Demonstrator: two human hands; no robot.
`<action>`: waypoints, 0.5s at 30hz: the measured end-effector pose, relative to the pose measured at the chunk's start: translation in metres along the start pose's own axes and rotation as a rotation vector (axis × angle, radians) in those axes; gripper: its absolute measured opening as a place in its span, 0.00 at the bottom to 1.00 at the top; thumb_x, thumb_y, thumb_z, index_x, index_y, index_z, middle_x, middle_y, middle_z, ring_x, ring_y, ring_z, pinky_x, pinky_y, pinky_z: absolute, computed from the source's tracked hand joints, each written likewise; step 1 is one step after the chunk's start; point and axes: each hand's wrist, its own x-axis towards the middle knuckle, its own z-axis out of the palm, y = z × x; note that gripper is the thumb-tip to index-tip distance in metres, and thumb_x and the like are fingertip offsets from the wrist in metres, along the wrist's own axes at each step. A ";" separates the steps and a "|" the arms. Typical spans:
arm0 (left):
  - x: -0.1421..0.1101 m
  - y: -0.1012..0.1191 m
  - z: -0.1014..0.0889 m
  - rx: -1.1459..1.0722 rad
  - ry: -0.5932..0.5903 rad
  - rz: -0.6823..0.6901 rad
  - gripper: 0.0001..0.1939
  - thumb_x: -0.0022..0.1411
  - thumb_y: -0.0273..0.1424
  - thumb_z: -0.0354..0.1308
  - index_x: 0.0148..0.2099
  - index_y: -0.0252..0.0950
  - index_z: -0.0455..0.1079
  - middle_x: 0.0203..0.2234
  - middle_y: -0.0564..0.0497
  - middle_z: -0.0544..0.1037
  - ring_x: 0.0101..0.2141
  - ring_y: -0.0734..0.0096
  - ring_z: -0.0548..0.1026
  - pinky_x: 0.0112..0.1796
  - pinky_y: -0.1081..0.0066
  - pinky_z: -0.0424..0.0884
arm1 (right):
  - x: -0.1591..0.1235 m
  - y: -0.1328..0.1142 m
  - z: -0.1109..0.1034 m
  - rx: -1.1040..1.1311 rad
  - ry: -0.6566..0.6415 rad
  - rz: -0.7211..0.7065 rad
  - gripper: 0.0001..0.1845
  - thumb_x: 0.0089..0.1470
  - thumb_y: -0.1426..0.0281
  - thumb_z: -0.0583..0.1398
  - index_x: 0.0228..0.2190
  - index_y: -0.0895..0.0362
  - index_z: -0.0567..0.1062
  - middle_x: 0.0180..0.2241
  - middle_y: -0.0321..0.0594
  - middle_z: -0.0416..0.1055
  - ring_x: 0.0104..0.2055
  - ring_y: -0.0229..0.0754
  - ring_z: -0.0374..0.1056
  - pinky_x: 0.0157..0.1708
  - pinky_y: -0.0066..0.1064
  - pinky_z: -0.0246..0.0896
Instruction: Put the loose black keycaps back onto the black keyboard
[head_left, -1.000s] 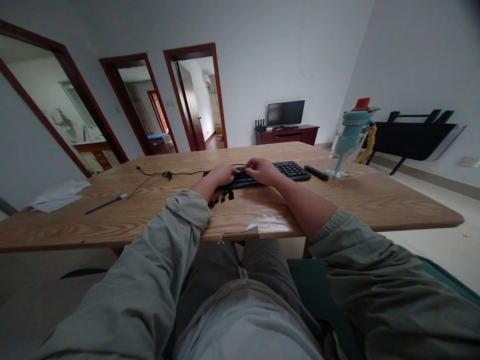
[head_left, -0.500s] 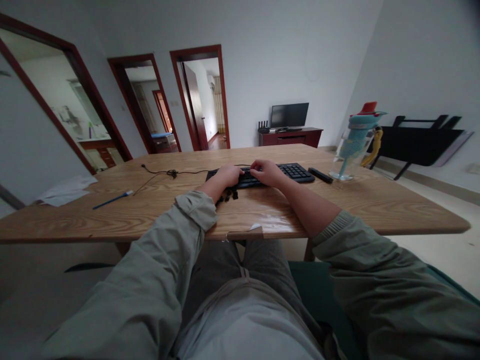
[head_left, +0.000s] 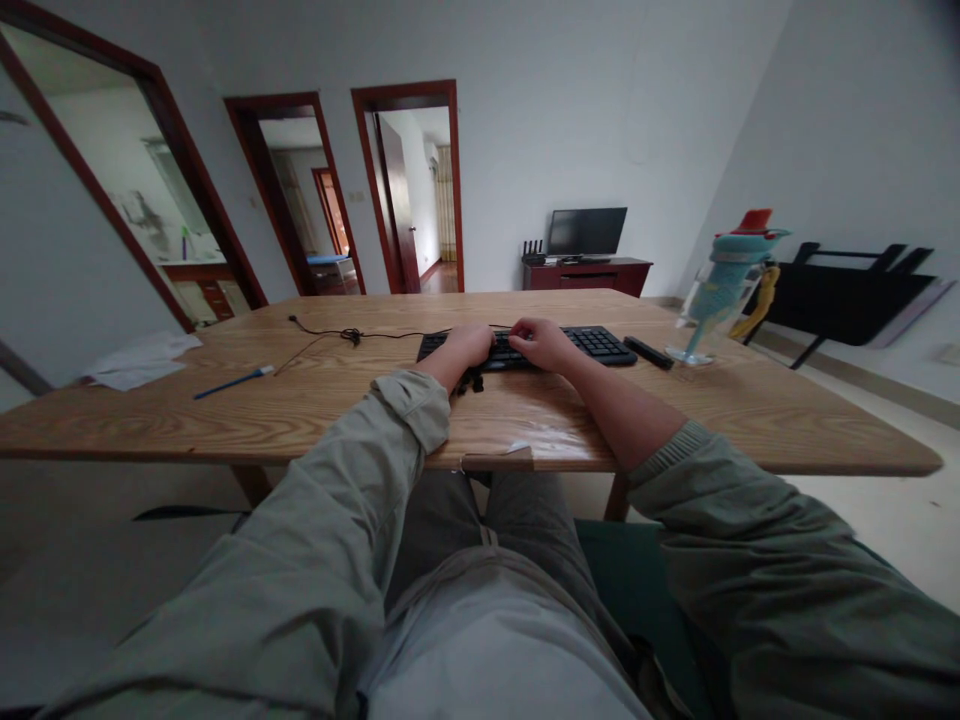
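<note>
A black keyboard (head_left: 600,344) lies on the wooden table in front of me. Over its left-middle part, my left hand (head_left: 471,346) is curled with the fingertips down at the keys. My right hand (head_left: 541,344) is closed in a pinch just right of it, above the middle keys. Whatever sits between the fingers of either hand is too small or hidden to name. Several small black pieces, which look like loose keycaps (head_left: 476,383), lie by the keyboard's near edge, partly behind my left wrist.
The keyboard's cable (head_left: 390,335) runs left in a tangle. A blue-handled brush (head_left: 234,382) and white paper (head_left: 142,362) lie on the left. A narrow black object (head_left: 648,352) and a clear bottle with a blue cap (head_left: 720,290) are at the right. The table edge (head_left: 360,460) is close.
The camera view has shifted slightly. My left hand has moved a little right, and its forearm now covers more of the loose pieces. My right hand stays over the keys in a pinch.
</note>
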 end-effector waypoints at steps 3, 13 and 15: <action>-0.001 -0.005 0.003 -0.022 0.008 0.019 0.16 0.56 0.26 0.56 0.45 0.38 0.78 0.38 0.41 0.81 0.39 0.56 0.77 0.40 0.64 0.69 | 0.001 0.001 -0.002 0.009 0.002 -0.006 0.11 0.50 0.66 0.58 0.32 0.59 0.77 0.28 0.38 0.74 0.30 0.38 0.65 0.32 0.27 0.56; -0.002 -0.015 0.005 -0.068 0.116 0.107 0.18 0.57 0.27 0.52 0.47 0.37 0.77 0.44 0.40 0.79 0.43 0.57 0.76 0.45 0.64 0.69 | 0.002 0.003 -0.004 0.012 0.035 -0.011 0.11 0.50 0.66 0.58 0.32 0.59 0.78 0.27 0.38 0.74 0.30 0.38 0.66 0.33 0.28 0.57; -0.002 -0.014 0.005 -0.146 0.069 0.097 0.17 0.55 0.26 0.53 0.45 0.38 0.78 0.44 0.41 0.79 0.43 0.58 0.76 0.46 0.64 0.68 | 0.002 0.002 -0.004 0.016 0.034 -0.009 0.11 0.50 0.67 0.58 0.32 0.59 0.78 0.28 0.38 0.74 0.30 0.38 0.65 0.33 0.28 0.57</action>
